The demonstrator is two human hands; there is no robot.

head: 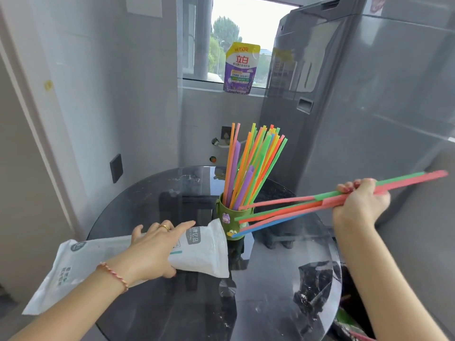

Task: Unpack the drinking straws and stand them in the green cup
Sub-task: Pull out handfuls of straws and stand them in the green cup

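Observation:
The green cup (234,219) stands near the middle of the round glass table, with several coloured straws (251,168) upright in it, fanned toward the upper right. My right hand (358,205) grips a bundle of red, green and blue straws (290,211). That bundle lies nearly level, its left ends just in front of the cup's side. My left hand (152,247) holds the white straw bag (103,259) from above, palm down. The bag's open mouth points at the cup and almost touches it.
The dark round glass table (270,303) has its edge close at the bottom and right. A grey fridge (357,107) stands to the right behind it. On the window sill sits a purple detergent pouch (240,68). A white wall is on the left.

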